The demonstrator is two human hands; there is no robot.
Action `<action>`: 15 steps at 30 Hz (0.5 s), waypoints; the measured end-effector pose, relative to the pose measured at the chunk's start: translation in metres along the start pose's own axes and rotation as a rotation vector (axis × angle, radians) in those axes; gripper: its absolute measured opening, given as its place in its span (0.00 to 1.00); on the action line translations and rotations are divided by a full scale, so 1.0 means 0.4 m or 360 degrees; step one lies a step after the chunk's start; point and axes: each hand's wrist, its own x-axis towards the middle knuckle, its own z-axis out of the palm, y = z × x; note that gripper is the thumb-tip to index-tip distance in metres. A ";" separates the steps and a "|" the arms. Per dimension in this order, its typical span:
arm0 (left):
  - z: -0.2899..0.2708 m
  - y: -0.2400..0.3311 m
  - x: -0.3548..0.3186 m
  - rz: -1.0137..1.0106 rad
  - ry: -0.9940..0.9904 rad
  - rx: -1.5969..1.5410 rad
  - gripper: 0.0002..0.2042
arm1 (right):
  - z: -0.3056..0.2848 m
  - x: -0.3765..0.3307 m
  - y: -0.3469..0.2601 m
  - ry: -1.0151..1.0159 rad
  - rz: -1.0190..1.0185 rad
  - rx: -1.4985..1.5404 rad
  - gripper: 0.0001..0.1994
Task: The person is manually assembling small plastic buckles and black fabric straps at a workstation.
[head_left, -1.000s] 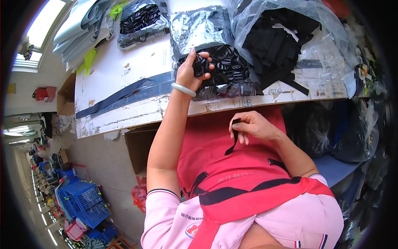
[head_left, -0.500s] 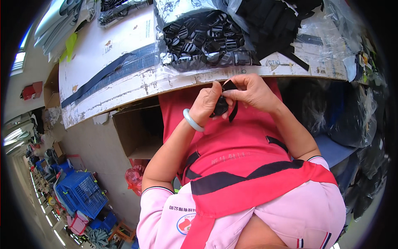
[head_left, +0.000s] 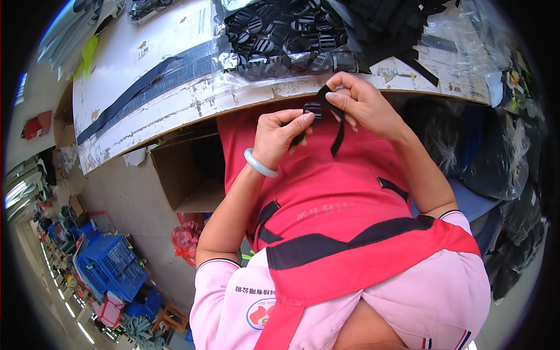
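My left hand (head_left: 281, 134) pinches a black plastic strap buckle (head_left: 313, 111) between thumb and fingers, its slotted face showing. More black stuff sits under those fingers, too covered to make out. To its right, my right hand (head_left: 359, 105) is closed on a short black webbing strap (head_left: 338, 135). One end of the strap loops up over the fingertips and the other hangs down in front of my red apron (head_left: 332, 186). A small gap lies between buckle and strap. Just beyond my hands, an open clear bag of black buckles (head_left: 283, 35) lies on the table.
The cardboard-covered table (head_left: 192, 105) has its near edge just past my hands. A pile of black straps (head_left: 391, 35) lies at the back right, a long dark strip (head_left: 125, 102) at the left. Below stand an open carton (head_left: 186, 175) and, farther off, a blue crate (head_left: 114, 265).
My hands have moved apart: the right one up and to the right with the strap, the left one slightly left with the buckle. The buckle is now more exposed.
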 end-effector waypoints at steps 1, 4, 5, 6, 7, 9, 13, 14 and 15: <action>-0.003 -0.005 -0.001 0.0030 0.0060 0.0001 0.09 | 0.008 -0.009 0.006 0.0054 0.0006 0.0098 0.10; 0.001 -0.018 -0.001 0.0232 0.0071 -0.0030 0.08 | 0.042 -0.029 0.020 -0.0030 0.0197 0.0304 0.09; 0.003 -0.025 0.001 0.0228 0.0074 -0.0033 0.08 | 0.047 -0.030 0.021 -0.0030 0.0271 0.0400 0.09; 0.004 -0.036 0.005 0.0389 0.0118 0.0124 0.07 | 0.046 -0.028 0.025 -0.0032 0.0275 0.0400 0.09; 0.006 -0.043 0.009 0.0549 0.0162 0.0282 0.06 | 0.042 -0.024 0.030 -0.0008 0.0262 0.0505 0.09; 0.007 -0.052 0.018 0.0841 0.0227 0.0561 0.06 | 0.047 -0.021 0.039 0.0016 0.0251 0.0613 0.09; 0.012 -0.047 0.017 0.1350 0.0371 0.1162 0.09 | 0.078 -0.011 0.069 0.0175 0.0157 0.0917 0.09; 0.008 -0.045 0.015 0.1349 0.0376 0.1163 0.09 | 0.084 -0.009 0.076 0.0273 0.0076 0.0938 0.10; 0.001 -0.042 0.015 0.1398 0.0321 0.1294 0.10 | 0.083 -0.008 0.073 0.0269 0.0076 0.0937 0.10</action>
